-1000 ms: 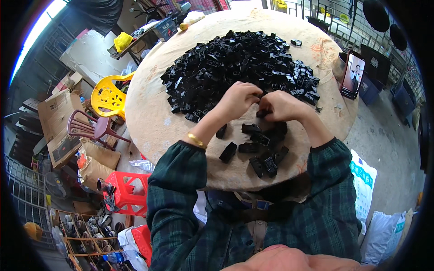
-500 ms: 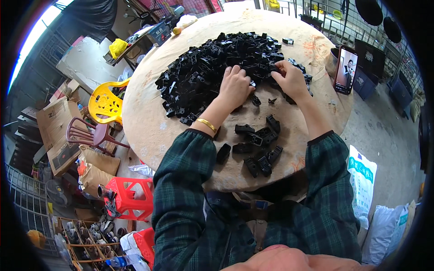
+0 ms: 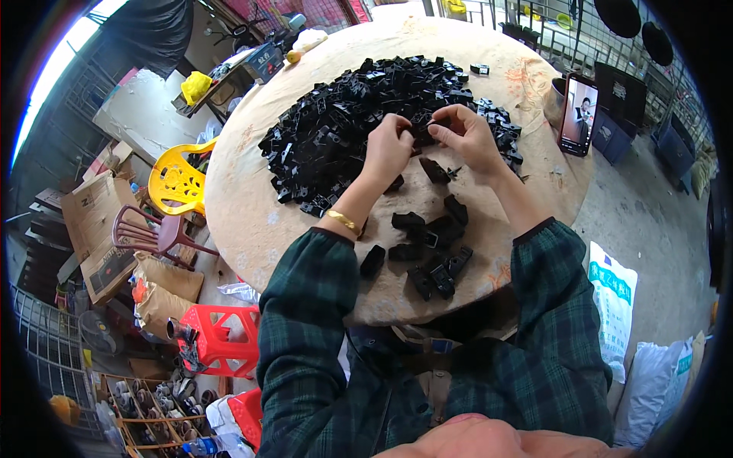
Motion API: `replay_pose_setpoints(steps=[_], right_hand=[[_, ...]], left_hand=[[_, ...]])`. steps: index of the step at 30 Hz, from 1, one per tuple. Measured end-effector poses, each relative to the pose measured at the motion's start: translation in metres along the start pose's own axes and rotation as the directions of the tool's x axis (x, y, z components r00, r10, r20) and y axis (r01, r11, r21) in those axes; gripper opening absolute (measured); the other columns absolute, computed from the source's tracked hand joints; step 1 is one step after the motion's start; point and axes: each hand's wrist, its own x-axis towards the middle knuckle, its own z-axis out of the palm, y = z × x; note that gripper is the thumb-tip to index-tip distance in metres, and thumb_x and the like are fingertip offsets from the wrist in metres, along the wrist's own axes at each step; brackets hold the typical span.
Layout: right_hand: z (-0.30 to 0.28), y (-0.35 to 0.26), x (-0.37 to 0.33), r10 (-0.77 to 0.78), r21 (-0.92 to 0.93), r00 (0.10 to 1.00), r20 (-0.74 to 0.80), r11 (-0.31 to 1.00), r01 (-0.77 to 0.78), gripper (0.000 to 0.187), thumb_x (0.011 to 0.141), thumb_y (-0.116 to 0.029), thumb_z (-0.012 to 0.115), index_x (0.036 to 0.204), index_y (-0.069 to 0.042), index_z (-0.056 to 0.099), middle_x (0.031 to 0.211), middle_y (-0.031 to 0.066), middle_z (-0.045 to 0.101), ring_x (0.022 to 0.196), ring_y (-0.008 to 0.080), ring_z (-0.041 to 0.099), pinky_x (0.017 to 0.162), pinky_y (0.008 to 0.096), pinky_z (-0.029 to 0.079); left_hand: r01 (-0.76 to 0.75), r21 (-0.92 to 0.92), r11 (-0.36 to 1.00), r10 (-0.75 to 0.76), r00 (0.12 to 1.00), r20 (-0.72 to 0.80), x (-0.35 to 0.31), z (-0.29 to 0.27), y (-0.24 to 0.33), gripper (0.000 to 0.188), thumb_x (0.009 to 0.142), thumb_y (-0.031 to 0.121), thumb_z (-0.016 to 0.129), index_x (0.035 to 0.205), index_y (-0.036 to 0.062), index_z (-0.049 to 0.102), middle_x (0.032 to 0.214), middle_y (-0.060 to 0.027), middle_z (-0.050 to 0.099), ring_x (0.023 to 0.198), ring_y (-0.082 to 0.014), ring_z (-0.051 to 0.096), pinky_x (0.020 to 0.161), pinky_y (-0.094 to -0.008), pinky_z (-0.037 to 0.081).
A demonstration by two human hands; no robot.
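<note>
A big heap of small black plastic parts (image 3: 328, 126) covers the far half of the round table. At the heap's near edge, my left hand (image 3: 387, 146) and my right hand (image 3: 467, 139) face each other with fingertips pinched. Between them is a small black plastic part (image 3: 422, 130), hard to make out against the dark heap. One black part (image 3: 435, 171) lies on the cloth just below my right hand. Nearer to me sits a loose group of several black plastic pieces (image 3: 432, 237), with a single piece (image 3: 372, 261) to its left.
A beige patterned cloth (image 3: 244, 221) covers the table. A phone (image 3: 578, 114) stands upright at the right edge, against a pot (image 3: 558, 91). To the left are a yellow chair (image 3: 177, 179), a maroon chair (image 3: 164, 229) and a red stool (image 3: 221, 336). White sacks (image 3: 611, 305) stand at lower right.
My hands have come together from apart over the heap, the right one moving left. A dark part now lies below my right hand. The view has shifted slightly.
</note>
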Motion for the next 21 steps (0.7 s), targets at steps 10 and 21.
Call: replay_pose_setpoints(steps=[10, 21], right_hand=[[0.031, -0.004, -0.021, -0.261, -0.139, 0.965, 0.016, 0.955, 0.261, 0.025, 0.082, -0.004, 0.065, 0.106, 0.0, 0.063, 0.093, 0.007, 0.065, 0.08, 0.0108, 0.06, 0.072, 0.0227, 0.049], [0.036, -0.02, -0.027, -0.145, 0.074, 0.989, 0.038, 0.987, 0.142, 0.03, 0.08, 0.001, 0.062, 0.11, -0.003, 0.063, 0.093, 0.0091, 0.064, 0.078, 0.0114, 0.06, 0.07, 0.0236, 0.05]], left_hand=[[0.359, -0.768, 0.531, -0.197, 0.933, 0.3, -0.049, -0.021, 0.011, 0.025, 0.086, 0.004, 0.058, 0.11, -0.0023, 0.054, 0.092, -0.0082, 0.062, 0.086, -0.0156, 0.063, 0.072, -0.0261, 0.054], [0.233, -0.837, 0.496, -0.161, 0.971, 0.175, -0.063, -0.034, 0.009, 0.024, 0.091, 0.012, 0.056, 0.111, -0.0003, 0.052, 0.094, -0.0063, 0.059, 0.081, -0.0155, 0.061, 0.082, -0.0293, 0.052]])
